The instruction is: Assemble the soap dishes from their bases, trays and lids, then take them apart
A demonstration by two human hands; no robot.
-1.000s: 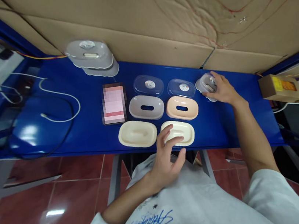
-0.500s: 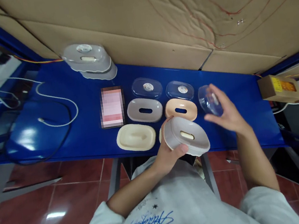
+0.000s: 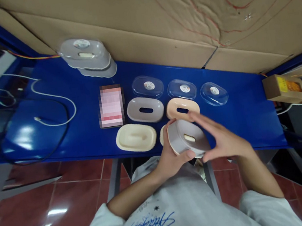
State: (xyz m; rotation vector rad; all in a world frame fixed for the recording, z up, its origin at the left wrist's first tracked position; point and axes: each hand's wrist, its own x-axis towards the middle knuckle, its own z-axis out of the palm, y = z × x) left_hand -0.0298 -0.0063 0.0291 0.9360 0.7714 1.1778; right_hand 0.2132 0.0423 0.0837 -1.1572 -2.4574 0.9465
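Note:
A grey soap dish [image 3: 187, 139] with a slot in its middle is held above the front edge of the blue table [image 3: 242, 122]. My left hand [image 3: 171, 158] grips its near left rim and my right hand [image 3: 220, 138] closes on its right side. Under it a cream tray [image 3: 163, 136] is mostly hidden. On the table lie a cream tray [image 3: 135, 137], a grey slotted insert [image 3: 145, 109], a peach slotted insert [image 3: 181, 107] and three clear lids [image 3: 147, 86], [image 3: 182, 88], [image 3: 213, 93].
A stack of closed grey soap boxes [image 3: 86, 56] stands at the back left. A pink blurred card [image 3: 110, 105] lies left of the parts. White cables [image 3: 51, 104] run at the left. A small cardboard box [image 3: 284, 88] sits at the right edge. Cardboard sheets [image 3: 154, 19] back the table.
My right hand set the clear lid down at the right end of the lid row, then came in to the grey dish. My left hand took that dish and holds it.

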